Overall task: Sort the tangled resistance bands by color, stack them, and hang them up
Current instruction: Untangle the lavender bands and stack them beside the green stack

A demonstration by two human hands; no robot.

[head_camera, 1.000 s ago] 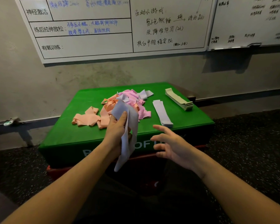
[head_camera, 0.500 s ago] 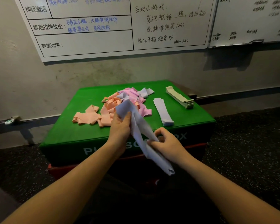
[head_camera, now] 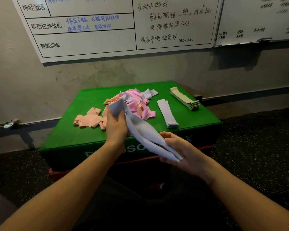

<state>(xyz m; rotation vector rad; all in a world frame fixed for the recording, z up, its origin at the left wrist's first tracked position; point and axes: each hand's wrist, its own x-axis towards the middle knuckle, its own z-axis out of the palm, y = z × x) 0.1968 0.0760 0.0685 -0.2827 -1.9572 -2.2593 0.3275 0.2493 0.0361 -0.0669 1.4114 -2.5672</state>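
Both hands' fingers [head_camera: 169,136] partly hidden behind lavender band [head_camera: 145,130].

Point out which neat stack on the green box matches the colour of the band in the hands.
The lavender stack, nearer the tangled pile. It matches the lavender band in both hands; the other neat stack, by the far right corner, is pale green.

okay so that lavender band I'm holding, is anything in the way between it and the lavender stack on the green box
Nothing visible. The lavender band, held by the left hand and right hand, has open green box top between it and the lavender stack; the tangled pile lies off to the left.
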